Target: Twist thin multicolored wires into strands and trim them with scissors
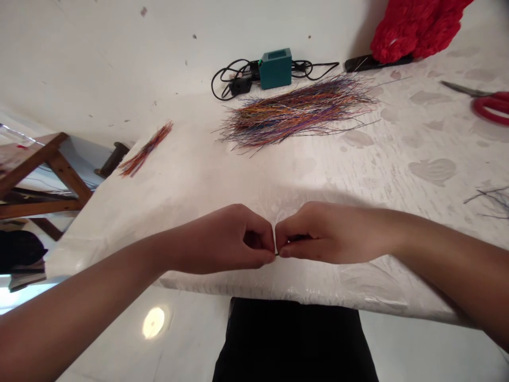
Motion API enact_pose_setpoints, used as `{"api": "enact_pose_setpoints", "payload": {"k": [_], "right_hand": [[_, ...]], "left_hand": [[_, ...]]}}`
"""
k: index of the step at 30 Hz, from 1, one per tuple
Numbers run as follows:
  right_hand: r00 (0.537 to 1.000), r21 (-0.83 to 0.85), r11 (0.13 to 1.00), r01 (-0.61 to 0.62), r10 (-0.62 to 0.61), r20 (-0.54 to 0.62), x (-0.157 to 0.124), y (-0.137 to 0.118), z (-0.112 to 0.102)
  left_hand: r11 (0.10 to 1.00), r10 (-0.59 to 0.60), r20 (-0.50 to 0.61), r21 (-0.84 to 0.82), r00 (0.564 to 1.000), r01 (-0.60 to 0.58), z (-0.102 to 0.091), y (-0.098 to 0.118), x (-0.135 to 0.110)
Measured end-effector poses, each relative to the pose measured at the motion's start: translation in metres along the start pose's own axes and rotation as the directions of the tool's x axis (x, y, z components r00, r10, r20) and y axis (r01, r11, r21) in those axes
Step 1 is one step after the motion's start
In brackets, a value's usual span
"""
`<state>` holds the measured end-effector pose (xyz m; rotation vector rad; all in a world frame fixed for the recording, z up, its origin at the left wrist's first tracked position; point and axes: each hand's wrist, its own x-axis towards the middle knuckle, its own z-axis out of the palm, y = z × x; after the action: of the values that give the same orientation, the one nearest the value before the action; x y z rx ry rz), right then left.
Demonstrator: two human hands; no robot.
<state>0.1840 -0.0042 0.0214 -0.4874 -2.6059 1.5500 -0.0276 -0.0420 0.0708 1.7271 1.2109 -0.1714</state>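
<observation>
My table has its near edge running across the lower part of the frame, just below my hands, and its left edge slanting past a small wire bundle at the left. A stretch of room opens between my knuckles and the large wire bundle at upper centre. My left hand and right hand meet at the centre, each grip pinched on one thin dark wire, of which only a speck shows between the fingertips. I count two coloured bundles, one pair of scissors at the right edge, and one teal box. Behind the large bundle, that box and black cable stand in the way against the wall; red flowers fill the upper right, and loose dark wires lie below the scissors.
</observation>
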Motion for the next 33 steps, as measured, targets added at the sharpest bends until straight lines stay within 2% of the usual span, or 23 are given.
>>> {"api": "enact_pose_setpoints", "payload": {"k": [3, 5, 9, 13, 19, 24, 29, 33], "right_hand": [[1.000, -0.012, 1.000, -0.012, 0.012, 0.004, 0.001, 0.000, 0.000], [1.000, -0.022, 0.999, -0.027, 0.027, -0.003, 0.001, 0.000, -0.001], [0.999, -0.018, 0.999, -0.034, 0.034, -0.036, 0.000, 0.000, -0.006], [0.995, -0.014, 0.999, -0.037, 0.036, -0.097, 0.000, 0.001, -0.010], [0.982, 0.023, 0.997, -0.080, 0.083, -0.167, 0.002, -0.001, -0.010], [0.955, 0.051, 0.986, -0.159, 0.166, -0.245, 0.001, -0.006, -0.013], [0.956, 0.054, 0.993, -0.109, 0.120, -0.269, 0.001, -0.001, -0.011], [0.935, 0.047, 0.996, -0.076, 0.088, -0.344, 0.002, 0.004, -0.008]], "left_hand": [[0.992, 0.078, -0.070, 0.104, 0.994, -0.071, 0.006, -0.004, -0.002], [0.984, 0.109, -0.078, 0.148, 0.991, -0.097, 0.008, -0.008, -0.002], [0.979, 0.146, -0.136, 0.161, 0.980, -0.123, 0.009, -0.011, -0.003], [0.991, 0.110, -0.250, 0.098, 0.962, -0.088, 0.008, -0.006, -0.005], [0.999, 0.042, -0.333, 0.018, 0.942, -0.038, 0.012, -0.006, -0.008], [0.999, 0.048, -0.346, 0.017, 0.937, -0.045, 0.010, -0.013, -0.013], [0.999, 0.038, -0.307, 0.027, 0.951, -0.031, 0.007, -0.016, -0.013], [0.991, 0.133, -0.356, 0.033, 0.925, -0.130, 0.007, -0.014, -0.002]]}}
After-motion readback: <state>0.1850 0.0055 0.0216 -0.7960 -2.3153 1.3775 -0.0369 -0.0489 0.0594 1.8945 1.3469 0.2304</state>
